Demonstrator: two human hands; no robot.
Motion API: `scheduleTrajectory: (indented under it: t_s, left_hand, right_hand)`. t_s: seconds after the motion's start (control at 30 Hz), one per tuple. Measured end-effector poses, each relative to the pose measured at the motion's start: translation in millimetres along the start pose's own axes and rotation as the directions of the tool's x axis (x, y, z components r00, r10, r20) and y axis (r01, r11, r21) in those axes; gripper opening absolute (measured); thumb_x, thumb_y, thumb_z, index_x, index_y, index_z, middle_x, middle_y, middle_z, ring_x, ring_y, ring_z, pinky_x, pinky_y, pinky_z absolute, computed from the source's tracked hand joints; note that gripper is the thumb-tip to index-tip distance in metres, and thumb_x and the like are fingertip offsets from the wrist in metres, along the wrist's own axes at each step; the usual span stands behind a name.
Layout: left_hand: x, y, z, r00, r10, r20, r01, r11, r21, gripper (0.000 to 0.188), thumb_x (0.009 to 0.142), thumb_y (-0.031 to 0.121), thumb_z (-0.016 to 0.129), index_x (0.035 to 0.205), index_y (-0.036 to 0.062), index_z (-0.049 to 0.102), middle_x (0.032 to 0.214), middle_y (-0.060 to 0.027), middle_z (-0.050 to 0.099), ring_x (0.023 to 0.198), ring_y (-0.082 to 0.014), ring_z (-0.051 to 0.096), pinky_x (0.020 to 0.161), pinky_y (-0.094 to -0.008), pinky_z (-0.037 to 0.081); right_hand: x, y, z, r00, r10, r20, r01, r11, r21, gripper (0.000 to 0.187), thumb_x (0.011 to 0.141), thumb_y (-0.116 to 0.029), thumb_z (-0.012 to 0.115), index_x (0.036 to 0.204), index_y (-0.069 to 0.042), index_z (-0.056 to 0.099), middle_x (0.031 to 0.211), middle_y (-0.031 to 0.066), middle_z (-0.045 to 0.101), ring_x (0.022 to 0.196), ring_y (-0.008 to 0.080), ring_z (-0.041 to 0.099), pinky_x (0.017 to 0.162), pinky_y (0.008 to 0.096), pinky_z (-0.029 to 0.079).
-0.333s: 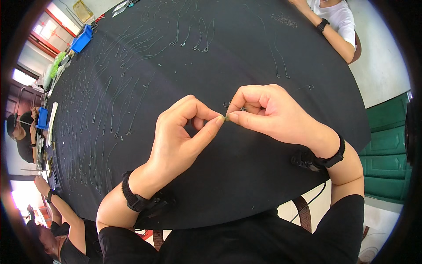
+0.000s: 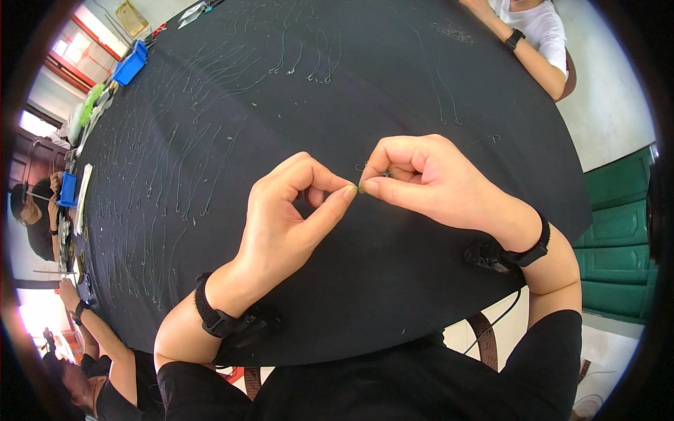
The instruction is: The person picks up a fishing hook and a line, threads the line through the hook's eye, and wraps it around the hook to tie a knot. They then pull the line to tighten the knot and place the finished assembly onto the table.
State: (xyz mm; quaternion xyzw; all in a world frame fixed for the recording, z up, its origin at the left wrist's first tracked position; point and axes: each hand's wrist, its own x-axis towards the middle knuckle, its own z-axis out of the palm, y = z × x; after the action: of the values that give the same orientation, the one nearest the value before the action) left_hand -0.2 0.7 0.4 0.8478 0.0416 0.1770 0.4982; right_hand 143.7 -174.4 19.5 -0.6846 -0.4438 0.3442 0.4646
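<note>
My left hand and my right hand meet over the black table. Thumb and forefinger are pinched on each, fingertips nearly touching. A tiny green bit of line shows between the tips; its exact form is too small to tell. Just above my right fingertips a thin dark fish hook sticks out, and more dark bits show behind the curled fingers, partly hidden. Left of my hands lie many fish hooks tied to green lines, spread in rows on the cloth.
The dark tablecloth curves around me. More hooked lines lie far off, with a heap of loose hooks at far right. Blue bins stand along the left edge. Other people sit left and at far right.
My hands hold almost the same pose, the pinched fingertips shifting only slightly. At the left, another person's hand has moved a little.
</note>
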Motion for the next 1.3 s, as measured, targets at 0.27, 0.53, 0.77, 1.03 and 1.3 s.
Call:
scheduleTrajectory:
  t_s: [0.27,0.53,0.77,1.03,1.3]
  left_hand:
    - [2.3,1.7,1.0,1.0,0.002,-0.004,-0.002,1.0,-0.003,0.011,0.087,0.004,0.075,0.082,-0.0005,0.066,0.073,-0.0013,0.054,0.068,-0.0095,0.048,0.062,-0.0271,0.04]
    - [2.0,-0.4,1.7,1.0,0.015,-0.008,-0.015,1.0,-0.012,0.011,0.086,0.004,0.075,0.082,-0.0001,0.066,0.074,-0.0009,0.054,0.068,-0.0093,0.048,0.062,-0.0269,0.04]
    - [1.1,-0.9,1.5,1.0,0.0,-0.003,0.0,1.0,-0.014,0.011,0.086,0.004,0.075,0.082,0.0001,0.067,0.074,-0.0009,0.055,0.068,-0.009,0.048,0.062,-0.0269,0.04]
    - [1.1,-0.8,1.4,1.0,0.001,-0.001,-0.001,1.0,-0.014,0.01,0.086,0.004,0.075,0.082,-0.0002,0.067,0.075,-0.0013,0.056,0.068,-0.0091,0.049,0.063,-0.0266,0.041]
    - [1.7,-0.9,1.1,1.0,0.015,-0.008,-0.015,1.0,-0.003,0.01,0.086,0.005,0.075,0.082,-0.0003,0.067,0.074,-0.0013,0.056,0.067,-0.0091,0.049,0.062,-0.0266,0.041]
  right_hand:
    - [-0.6,-2.5,-1.6,1.0,0.02,-0.017,-0.02,1.0,0.001,0.012,0.098,-0.013,0.065,0.095,-0.001,0.066,0.063,-0.0067,0.05,0.059,0.0015,0.04,0.055,0.0229,0.032]
    - [-0.2,-2.3,-1.2,1.0,0.026,-0.005,-0.026,0.999,0.029,0.013,0.098,-0.012,0.065,0.094,-0.001,0.066,0.063,-0.0074,0.049,0.059,0.0013,0.039,0.055,0.0226,0.031]
    - [-0.2,-1.2,-1.2,1.0,0.03,-0.004,-0.03,0.999,0.012,0.013,0.098,-0.013,0.065,0.093,-0.001,0.066,0.064,-0.0073,0.049,0.059,0.0017,0.039,0.055,0.0229,0.031]
    - [0.0,0.4,-1.5,1.0,-0.002,-0.002,0.002,1.0,0.001,0.014,0.098,-0.014,0.064,0.093,-0.001,0.065,0.064,-0.0067,0.05,0.06,0.0021,0.039,0.055,0.023,0.032]
    - [-0.3,-0.1,-0.5,1.0,0.021,-0.011,-0.021,0.999,0.026,0.014,0.098,-0.014,0.065,0.095,0.0,0.066,0.065,-0.007,0.051,0.06,0.0014,0.04,0.055,0.0225,0.032]
